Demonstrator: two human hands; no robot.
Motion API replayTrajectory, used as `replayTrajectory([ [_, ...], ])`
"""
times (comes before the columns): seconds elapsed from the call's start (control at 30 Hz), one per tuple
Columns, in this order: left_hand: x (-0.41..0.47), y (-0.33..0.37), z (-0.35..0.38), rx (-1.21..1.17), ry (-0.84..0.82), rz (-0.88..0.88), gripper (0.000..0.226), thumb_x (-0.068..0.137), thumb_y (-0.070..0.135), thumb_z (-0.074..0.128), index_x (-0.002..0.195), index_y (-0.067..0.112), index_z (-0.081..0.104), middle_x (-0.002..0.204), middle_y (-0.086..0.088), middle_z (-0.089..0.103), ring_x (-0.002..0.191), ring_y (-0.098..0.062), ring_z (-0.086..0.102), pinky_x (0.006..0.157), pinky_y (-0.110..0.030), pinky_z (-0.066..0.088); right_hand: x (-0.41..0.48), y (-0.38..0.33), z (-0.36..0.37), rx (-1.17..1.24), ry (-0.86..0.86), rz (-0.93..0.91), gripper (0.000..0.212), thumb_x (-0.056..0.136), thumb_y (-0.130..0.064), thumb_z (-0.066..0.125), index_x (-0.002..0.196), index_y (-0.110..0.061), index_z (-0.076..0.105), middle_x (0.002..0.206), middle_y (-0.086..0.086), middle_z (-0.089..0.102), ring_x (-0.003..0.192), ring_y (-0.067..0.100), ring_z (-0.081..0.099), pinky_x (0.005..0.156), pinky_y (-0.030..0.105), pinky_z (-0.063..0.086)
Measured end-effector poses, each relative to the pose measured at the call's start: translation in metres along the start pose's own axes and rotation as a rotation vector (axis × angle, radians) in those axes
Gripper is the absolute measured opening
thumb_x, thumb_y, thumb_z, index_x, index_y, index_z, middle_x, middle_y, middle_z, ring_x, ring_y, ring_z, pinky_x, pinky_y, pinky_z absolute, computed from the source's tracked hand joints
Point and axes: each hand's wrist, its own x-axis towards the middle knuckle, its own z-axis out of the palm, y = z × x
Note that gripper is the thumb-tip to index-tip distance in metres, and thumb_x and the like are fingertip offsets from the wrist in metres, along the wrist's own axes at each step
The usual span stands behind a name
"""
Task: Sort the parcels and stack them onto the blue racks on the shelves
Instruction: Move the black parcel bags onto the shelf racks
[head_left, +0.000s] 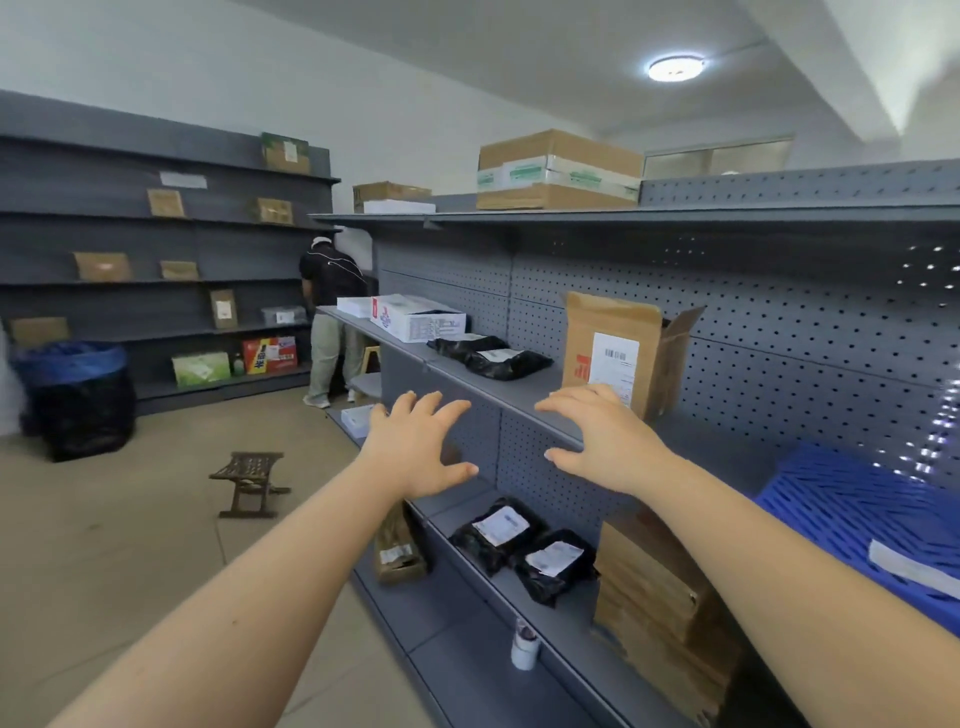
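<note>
My left hand (415, 447) and my right hand (602, 441) are stretched out in front of the grey shelf unit, fingers spread, holding nothing. Just beyond my right hand an open brown carton (623, 348) with a white label stands upright on the middle shelf (519, 400). Two black bag parcels (493, 358) lie further left on that shelf, past them a white box (415, 317). A blue rack (857, 509) lies on the same shelf at the right. On the shelf below rest two more black bag parcels (524, 545) and a stack of flat brown cardboard (660, 597).
A large carton (556, 171) sits on the top shelf. A small wooden stool (249, 480) stands on the floor to the left, a black bin with a blue liner (78, 395) beyond it. Another person (332, 317) bends at the far shelves. A tape roll (524, 649) sits on the bottom shelf.
</note>
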Motion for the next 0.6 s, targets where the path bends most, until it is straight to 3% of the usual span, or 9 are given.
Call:
replayTrajectory([
  [0.13,0.020,-0.029,0.010,-0.009,0.006,-0.045,0.079,0.084,0.063,0.052,0.148,0.039,0.014,0.158,-0.001,0.018,0.144,-0.030,0.012,0.111,-0.058,0.020,0.039,-0.007,0.019,0.012,-0.014,-0.022,0.056,0.085,-0.045,0.064,0.137,-0.033,0.045,0.141,-0.012,0.044,0.133,0.014,0.026,0.107,0.041,0.033],
  [0.6,0.106,-0.126,0.046,0.036,0.165,-0.212,0.076,0.079,0.071,0.049,0.144,0.037,0.026,0.151,0.003,0.032,0.137,-0.027,0.026,0.104,-0.051,0.029,0.187,-0.001,0.103,0.187,-0.015,-0.115,0.056,0.083,-0.049,0.065,0.134,-0.031,0.049,0.137,-0.012,0.048,0.131,0.013,0.029,0.104,0.036,0.034],
])
